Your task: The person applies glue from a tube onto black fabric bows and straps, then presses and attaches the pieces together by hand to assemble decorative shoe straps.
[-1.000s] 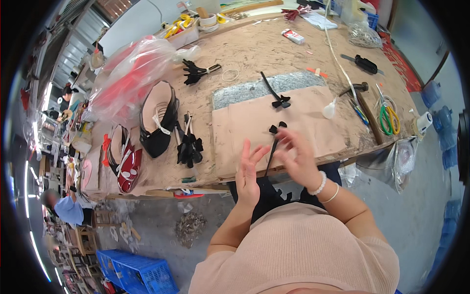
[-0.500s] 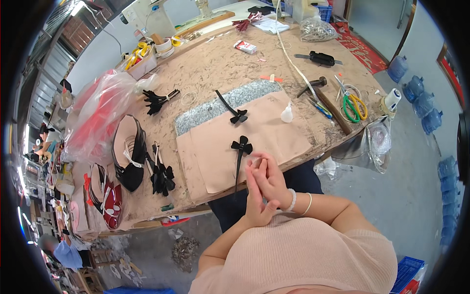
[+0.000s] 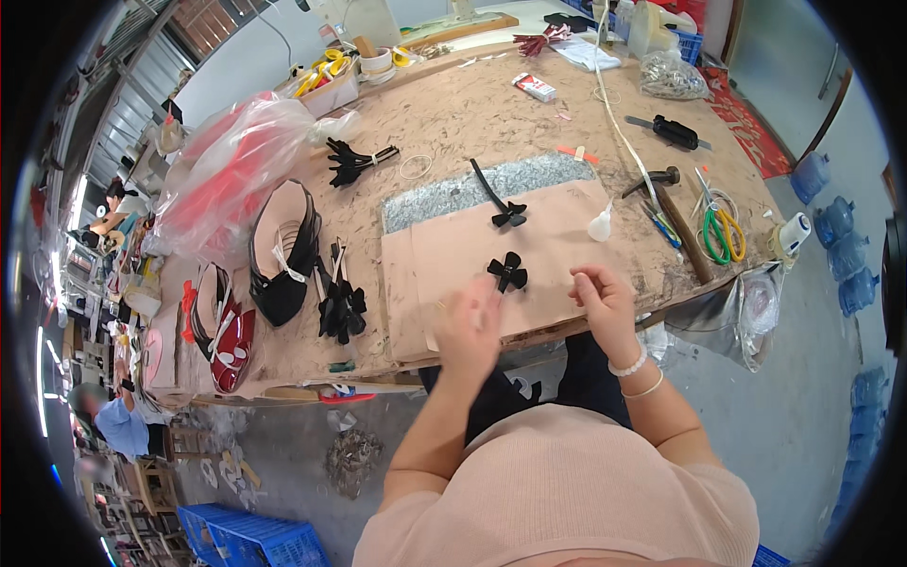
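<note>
On a tan sheet at the table's front lies a black bow with a strap; my left hand is just left of it and hides part of its strap. Motion smears the fingers of that hand. My right hand hovers over the sheet's right side, fingers curled in toward the thumb, with nothing visible in them. Farther back, a second black bow with a strap lies partly on the grey speckled slab. A small white squeeze bottle stands beyond my right hand.
Black shoes, a red shoe and a bunch of black bows lie left. A hammer, green-and-yellow scissors and a thread spool lie right. Plastic bags and a tape box sit behind.
My hands were pressed together over the table's front edge; now they are apart, the left moved left and the right moved right. The view has shifted, so the table's things appear farther right.
</note>
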Tool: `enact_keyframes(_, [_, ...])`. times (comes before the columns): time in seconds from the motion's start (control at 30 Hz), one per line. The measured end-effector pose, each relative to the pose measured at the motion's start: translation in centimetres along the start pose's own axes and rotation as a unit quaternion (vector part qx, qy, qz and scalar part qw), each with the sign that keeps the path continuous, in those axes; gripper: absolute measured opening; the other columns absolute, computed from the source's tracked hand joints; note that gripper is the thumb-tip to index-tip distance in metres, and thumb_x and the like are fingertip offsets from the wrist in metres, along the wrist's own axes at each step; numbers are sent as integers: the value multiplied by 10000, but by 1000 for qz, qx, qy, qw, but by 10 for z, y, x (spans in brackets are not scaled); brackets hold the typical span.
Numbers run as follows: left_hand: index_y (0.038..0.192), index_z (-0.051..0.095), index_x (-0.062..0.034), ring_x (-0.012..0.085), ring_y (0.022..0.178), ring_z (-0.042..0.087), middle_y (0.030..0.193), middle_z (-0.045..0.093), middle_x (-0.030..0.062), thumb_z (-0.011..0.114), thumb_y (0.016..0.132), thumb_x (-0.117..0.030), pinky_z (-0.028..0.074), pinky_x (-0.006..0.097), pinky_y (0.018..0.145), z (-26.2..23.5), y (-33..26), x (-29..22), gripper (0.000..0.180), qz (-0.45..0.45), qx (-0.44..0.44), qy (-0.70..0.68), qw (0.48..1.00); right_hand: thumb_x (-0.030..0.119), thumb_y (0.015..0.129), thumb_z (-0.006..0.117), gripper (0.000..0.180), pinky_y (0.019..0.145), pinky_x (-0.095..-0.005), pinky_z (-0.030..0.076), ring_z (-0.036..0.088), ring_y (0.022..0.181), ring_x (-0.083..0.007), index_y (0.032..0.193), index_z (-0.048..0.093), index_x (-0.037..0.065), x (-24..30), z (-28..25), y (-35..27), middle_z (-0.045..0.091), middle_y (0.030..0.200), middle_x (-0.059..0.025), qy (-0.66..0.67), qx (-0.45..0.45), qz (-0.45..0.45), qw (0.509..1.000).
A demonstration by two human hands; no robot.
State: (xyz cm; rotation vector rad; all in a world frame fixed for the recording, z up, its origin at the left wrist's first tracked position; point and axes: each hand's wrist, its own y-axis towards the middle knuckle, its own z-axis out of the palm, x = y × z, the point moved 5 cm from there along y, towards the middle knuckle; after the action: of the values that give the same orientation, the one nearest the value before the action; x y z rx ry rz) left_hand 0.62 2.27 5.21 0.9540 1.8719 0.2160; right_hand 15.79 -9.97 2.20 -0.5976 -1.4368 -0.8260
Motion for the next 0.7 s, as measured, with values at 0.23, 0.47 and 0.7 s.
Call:
enact_keyframes(0.23, [1016,539,28,186,674,597,835,600,120,613,778,-94,478,277,609,40,37,43,277,-126,146,-38,980,70,772,590,232,622,-300,458,576,688,-235,967,544,-47,7,39,3,580,788,-153,-237,76,-165,954])
enact_keyframes(0.47, [1060,495,19,101,727,558,837,536,61,559,797,5,482,206,657,22,6,12,271,-181,30,-336,924,176,859,534,177,583,-225,459,549,633,-101,899,560,6,-12,49,-1,579,741,-44,245,173,181,937])
enact_keyframes(0.7, [1108,471,-5,118,775,554,963,524,62,508,789,52,474,216,702,14,-9,5,327,-295,40,-614,731,208,874,498,179,545,-208,468,540,589,-81,832,566,47,-1,62,-16,582,717,-24,399,256,287,832])
